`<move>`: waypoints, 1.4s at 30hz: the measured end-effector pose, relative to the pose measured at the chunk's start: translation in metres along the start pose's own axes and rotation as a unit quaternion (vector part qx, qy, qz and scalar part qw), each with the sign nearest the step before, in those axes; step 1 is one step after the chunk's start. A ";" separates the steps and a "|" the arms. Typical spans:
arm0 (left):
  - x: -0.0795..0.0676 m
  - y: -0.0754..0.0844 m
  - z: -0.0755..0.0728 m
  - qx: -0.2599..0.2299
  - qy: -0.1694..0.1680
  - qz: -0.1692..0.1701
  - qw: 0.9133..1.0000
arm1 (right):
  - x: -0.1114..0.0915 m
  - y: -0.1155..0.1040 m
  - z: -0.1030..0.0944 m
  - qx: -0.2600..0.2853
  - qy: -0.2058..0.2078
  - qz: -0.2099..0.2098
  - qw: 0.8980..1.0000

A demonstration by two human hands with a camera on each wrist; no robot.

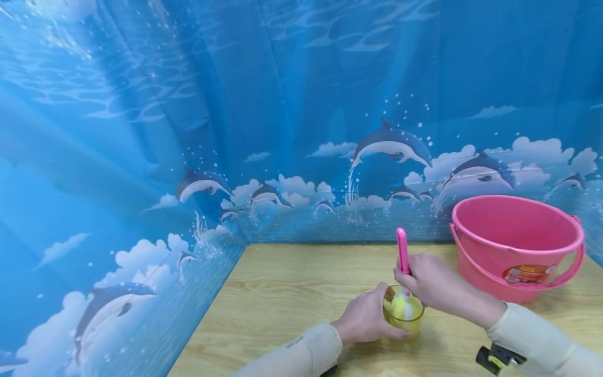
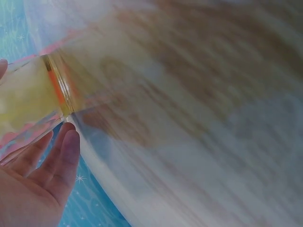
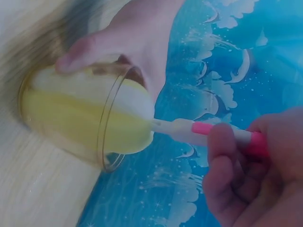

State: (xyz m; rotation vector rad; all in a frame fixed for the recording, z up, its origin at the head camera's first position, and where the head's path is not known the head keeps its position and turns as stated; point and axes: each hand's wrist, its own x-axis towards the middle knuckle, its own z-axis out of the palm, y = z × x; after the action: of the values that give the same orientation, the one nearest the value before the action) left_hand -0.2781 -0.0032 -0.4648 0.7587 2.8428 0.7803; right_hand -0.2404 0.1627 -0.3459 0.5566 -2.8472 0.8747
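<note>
My left hand (image 1: 367,317) grips a clear amber-tinted glass (image 1: 414,330), thumb on the near side and fingers round the far side. Inside the glass sits the yellow-and-white sponge head (image 1: 404,305) of a cup brush, filling much of it and bulging past the rim in the right wrist view. My right hand (image 1: 431,281) holds the brush from above by its pink-and-white handle (image 1: 402,243). The handle stands nearly upright in the head view. In the left wrist view, fingers (image 2: 64,163) lie beside the glass's thick base (image 2: 61,87).
A pink bucket (image 1: 485,272) with a pink carrying handle and a red label stands to the right, just beyond my right forearm. Everything rests on a light wooden table (image 1: 273,293). A blue dolphin-print curtain (image 1: 301,104) hangs behind it and along the left.
</note>
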 end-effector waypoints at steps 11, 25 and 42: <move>0.000 -0.001 0.001 0.000 0.006 0.012 1.000 | 0.003 0.000 -0.002 -0.023 0.017 -0.011 1.000; -0.002 -0.002 0.002 0.011 0.024 0.029 0.999 | 0.000 -0.007 -0.015 -0.045 0.052 -0.029 0.997; -0.002 0.000 0.002 0.010 0.026 0.019 0.999 | -0.003 -0.005 -0.014 -0.041 0.084 -0.044 0.995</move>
State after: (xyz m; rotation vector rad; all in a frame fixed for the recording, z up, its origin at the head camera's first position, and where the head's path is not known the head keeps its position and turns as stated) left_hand -0.2759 -0.0034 -0.4673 0.8078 2.8935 0.7894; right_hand -0.2359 0.1669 -0.3324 0.5657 -2.6710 0.7490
